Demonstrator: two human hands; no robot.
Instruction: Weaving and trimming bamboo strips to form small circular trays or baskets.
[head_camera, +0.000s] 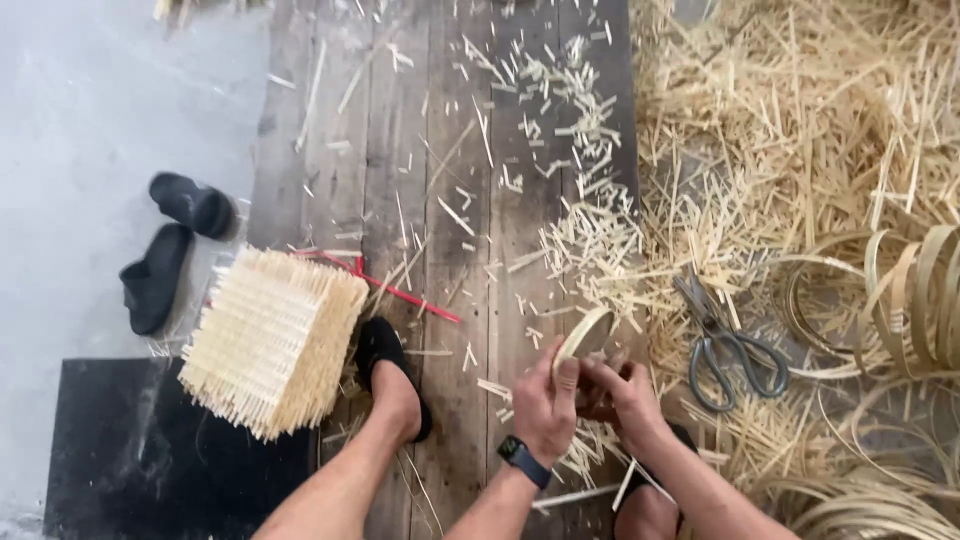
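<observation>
Seen from above, looking down at two bare hands meeting over a wooden plank floor (420, 150). Left hand (545, 400), with a dark watch (524, 460) on the wrist, clenched around a thin bamboo strip (585, 335) bent into a small hoop, thumb pressed flat against the band. Right hand (625, 395) closed on the lower part of the same hoop, fingers curled in toward the left hand and touching it. Hoop rising just above both grips, tilted on edge.

Just right of the grip, a pair of grey scissors (725, 345) lying on a thick litter of bamboo offcuts (780, 130). Farther right, coils of bamboo strip (910, 290) standing on edge, and more coils (870, 500) lying flat below them.

Left of the grip, a foot in a black slipper (385, 375), and beyond it a square woven bamboo basket (270, 340) resting on its side, loose strip ends sticking out round its edge. A red strip (400, 290) lying on the boards above the foot. Well to the left, two black sandals (170, 245) on a grey concrete floor (100, 100), and a black mat (120, 450) under the basket's lower corner.
</observation>
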